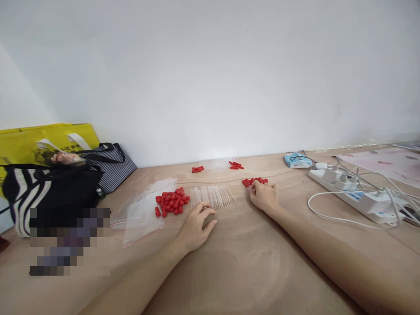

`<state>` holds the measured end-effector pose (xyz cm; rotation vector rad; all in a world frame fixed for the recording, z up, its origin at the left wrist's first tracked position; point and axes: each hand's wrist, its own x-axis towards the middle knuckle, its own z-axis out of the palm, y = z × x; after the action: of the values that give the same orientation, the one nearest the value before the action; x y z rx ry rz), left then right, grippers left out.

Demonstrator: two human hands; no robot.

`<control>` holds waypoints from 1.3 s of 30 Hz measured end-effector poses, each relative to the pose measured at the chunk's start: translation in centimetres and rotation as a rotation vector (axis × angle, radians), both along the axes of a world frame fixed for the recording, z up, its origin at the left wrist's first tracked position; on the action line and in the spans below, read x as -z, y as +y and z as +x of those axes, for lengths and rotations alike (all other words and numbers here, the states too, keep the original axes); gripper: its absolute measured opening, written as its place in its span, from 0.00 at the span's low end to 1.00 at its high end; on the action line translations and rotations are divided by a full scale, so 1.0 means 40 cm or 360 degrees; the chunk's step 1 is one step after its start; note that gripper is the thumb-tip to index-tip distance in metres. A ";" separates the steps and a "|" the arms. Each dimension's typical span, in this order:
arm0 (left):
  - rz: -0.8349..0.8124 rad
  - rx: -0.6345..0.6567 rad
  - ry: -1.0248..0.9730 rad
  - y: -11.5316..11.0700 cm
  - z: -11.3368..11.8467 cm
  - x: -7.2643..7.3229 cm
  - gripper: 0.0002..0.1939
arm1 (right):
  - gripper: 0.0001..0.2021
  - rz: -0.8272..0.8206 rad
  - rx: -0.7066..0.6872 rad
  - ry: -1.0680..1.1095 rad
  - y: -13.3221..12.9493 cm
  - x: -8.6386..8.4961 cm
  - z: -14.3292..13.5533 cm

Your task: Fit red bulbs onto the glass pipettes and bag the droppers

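Note:
My left hand rests on the table with fingers apart, holding nothing. Its fingertips lie just in front of a row of thin clear tubes. Left of them is a heap of red rubber bulbs, partly on clear zip bags. My right hand is bent down with its fingers closed at a row of red bulbs. The hand covers what lies below that row, and anything in its fingers is hidden.
By the wall lie two small groups of red bulbs and a clear bag. On the right are a power strip with cables and a blue mask. Black, striped and yellow bags stand left.

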<state>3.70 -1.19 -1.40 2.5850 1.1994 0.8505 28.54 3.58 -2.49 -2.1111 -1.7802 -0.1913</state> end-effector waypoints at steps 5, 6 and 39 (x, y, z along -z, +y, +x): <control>-0.0028 0.0015 0.0008 -0.001 0.001 -0.001 0.07 | 0.10 0.0074 -0.0027 -0.0019 -0.003 0.005 0.000; -0.0030 0.0017 0.0010 -0.001 0.001 -0.001 0.07 | 0.10 0.0113 -0.0030 -0.0026 -0.005 0.004 -0.003; 0.0294 -0.1072 0.1084 0.066 -0.112 -0.116 0.13 | 0.15 0.0195 -0.0223 -0.0025 -0.045 -0.004 -0.134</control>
<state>-0.78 1.46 3.24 2.7187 2.3554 0.1152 23.16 1.78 -2.32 -1.8976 -1.8673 -0.2724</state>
